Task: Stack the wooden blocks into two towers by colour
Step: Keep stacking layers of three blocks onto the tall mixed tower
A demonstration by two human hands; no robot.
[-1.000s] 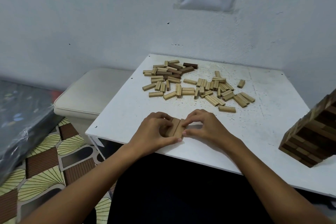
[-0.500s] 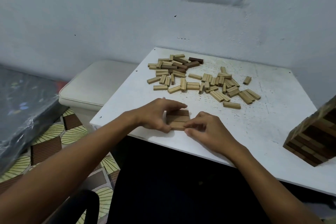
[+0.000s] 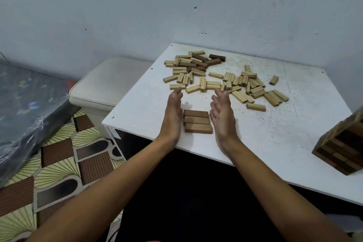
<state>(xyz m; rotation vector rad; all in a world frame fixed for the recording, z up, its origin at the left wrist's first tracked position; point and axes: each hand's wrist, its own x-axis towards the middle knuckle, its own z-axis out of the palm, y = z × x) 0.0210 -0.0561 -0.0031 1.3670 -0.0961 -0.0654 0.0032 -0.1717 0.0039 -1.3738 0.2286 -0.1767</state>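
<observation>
Three brown wooden blocks point(image 3: 197, 122) lie side by side in a flat row near the front edge of the white table point(image 3: 275, 133). My left hand point(image 3: 173, 113) stands on its edge against the row's left end, fingers straight. My right hand point(image 3: 223, 115) stands the same way at the row's right end. Neither hand holds a block. Behind them a loose pile of light blocks point(image 3: 235, 84) is spread across the table, with several dark blocks point(image 3: 204, 61) at its far left. A stacked tower of dark blocks point(image 3: 341, 149) leans at the right edge, partly cut off.
A cream padded stool point(image 3: 106, 86) stands left of the table. A dark plastic-wrapped bundle point(image 3: 25, 108) lies at far left on a patterned floor point(image 3: 59, 163). The wall runs close behind the table.
Both hands have let go of the brown blocks and straightened, flanking the row. The blocks, earlier held between the fingers, now lie flat in a row of three.
</observation>
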